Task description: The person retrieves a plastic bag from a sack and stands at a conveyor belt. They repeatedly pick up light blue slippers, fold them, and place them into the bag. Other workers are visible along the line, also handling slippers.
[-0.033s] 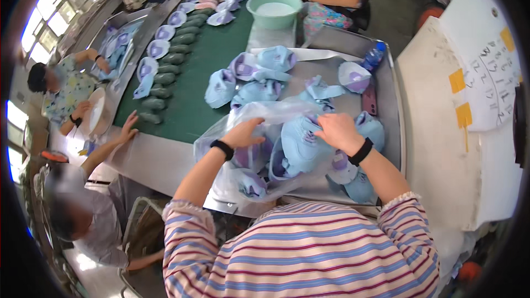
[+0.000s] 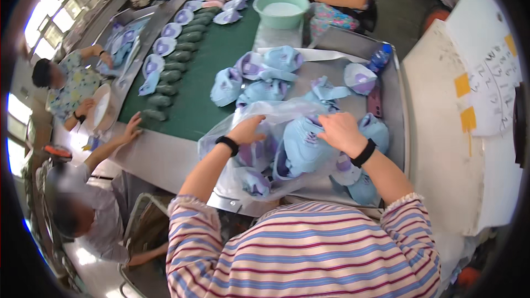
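A clear plastic bag lies on the metal tray in front of me, with several light blue and purple shoe uppers inside it. My left hand grips the bag's upper edge. My right hand presses on a light blue shoe upper at the bag's mouth, fingers curled over it. Both wrists wear black bands. More blue uppers are piled on the tray just beyond the bag.
A green conveyor belt runs away on the left, carrying dark green lasts and purple-white uppers. A green basin stands at its far end. Other people work along the left and at the top. A white board is on the right.
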A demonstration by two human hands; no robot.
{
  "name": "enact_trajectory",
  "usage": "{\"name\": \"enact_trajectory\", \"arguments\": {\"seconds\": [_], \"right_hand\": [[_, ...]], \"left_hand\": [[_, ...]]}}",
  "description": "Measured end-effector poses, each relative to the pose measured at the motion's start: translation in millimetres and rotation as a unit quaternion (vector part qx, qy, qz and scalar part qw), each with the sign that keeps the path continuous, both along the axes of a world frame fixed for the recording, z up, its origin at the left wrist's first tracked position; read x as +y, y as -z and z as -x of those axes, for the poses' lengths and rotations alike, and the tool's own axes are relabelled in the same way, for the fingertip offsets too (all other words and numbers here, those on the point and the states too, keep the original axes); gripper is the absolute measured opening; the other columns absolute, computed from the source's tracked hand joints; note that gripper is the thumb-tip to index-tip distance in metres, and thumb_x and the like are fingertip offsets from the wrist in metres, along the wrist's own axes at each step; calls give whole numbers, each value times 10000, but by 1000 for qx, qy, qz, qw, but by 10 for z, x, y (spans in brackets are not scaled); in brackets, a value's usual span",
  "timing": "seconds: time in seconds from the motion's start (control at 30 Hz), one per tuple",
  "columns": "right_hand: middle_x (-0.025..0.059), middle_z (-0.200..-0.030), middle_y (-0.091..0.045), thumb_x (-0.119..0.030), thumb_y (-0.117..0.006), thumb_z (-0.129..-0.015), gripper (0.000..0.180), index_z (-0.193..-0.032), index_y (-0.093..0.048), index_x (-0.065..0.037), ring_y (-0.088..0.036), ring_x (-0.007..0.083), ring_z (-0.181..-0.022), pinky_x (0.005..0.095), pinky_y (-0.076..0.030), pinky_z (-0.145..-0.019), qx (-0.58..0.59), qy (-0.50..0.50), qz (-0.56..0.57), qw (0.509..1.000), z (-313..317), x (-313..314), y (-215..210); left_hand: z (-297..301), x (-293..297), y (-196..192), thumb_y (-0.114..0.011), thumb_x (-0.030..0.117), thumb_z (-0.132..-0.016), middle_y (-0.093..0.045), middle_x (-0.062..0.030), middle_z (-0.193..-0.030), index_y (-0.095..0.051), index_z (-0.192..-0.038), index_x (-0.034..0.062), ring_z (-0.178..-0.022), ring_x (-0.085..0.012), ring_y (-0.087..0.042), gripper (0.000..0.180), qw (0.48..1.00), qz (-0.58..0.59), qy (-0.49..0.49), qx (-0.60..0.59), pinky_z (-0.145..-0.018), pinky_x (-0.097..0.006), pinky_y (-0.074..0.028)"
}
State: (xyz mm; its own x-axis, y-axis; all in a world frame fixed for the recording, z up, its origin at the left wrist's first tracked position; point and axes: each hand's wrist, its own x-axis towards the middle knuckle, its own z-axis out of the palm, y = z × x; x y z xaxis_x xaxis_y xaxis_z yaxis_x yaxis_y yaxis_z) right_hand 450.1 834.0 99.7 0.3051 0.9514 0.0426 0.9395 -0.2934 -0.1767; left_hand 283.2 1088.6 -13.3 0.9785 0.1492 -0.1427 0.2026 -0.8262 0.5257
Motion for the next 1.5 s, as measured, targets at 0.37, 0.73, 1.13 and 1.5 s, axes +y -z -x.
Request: {"name": "enact_trajectory", "arguments": {"seconds": [0.37, 0.73, 1.13, 1.5], "right_hand": [[116, -1026, -630, -355, -699, -723, 527, -1139, -561, -63, -570, 295, -1023, 379, -487, -787, 138, -137, 31, 980, -50, 442, 472], [165, -1264, -475, -421, -633, -806, 669, -1302, -412, -30, -480, 307, -1142, 433, -393, -936, 612, -313, -257, 680, 222, 246, -1233], [109, -987, -595, -218, -785, -659, 532, -1090, -547, -17, -581, 247, -922, 347, -453, -833, 455, -25, -114, 883, 482, -258, 131], [115, -910, -461, -198, -477, -882, 212, -970, -460, -6, -492, 172, -590, 292, -411, -507, 904, -134, -370, 167, -405, -738, -15]], "left_hand": [[731, 295, -1090, -475, -146, -687, -593, -87, -853, -473, -576, 50, -1027, -256, -538, 225, 838, 284, -196, -422, -850, -351, -451], [304, -312, -1295, -642, 152, -794, -503, -121, -1026, -523, -800, 91, -1156, -308, -433, 133, 467, 837, 67, -278, -937, -457, -479], [16, -1086, -549, -647, 228, -735, -445, -166, -1153, -467, -1147, 47, -1076, -324, -420, 484, 981, 26, -107, -158, -924, -381, -362], [-190, -986, -633, -666, 80, -629, -579, -126, -955, -577, -1040, 90, -811, -334, -595, 421, 983, -14, -102, -153, -684, -422, -486]]}}
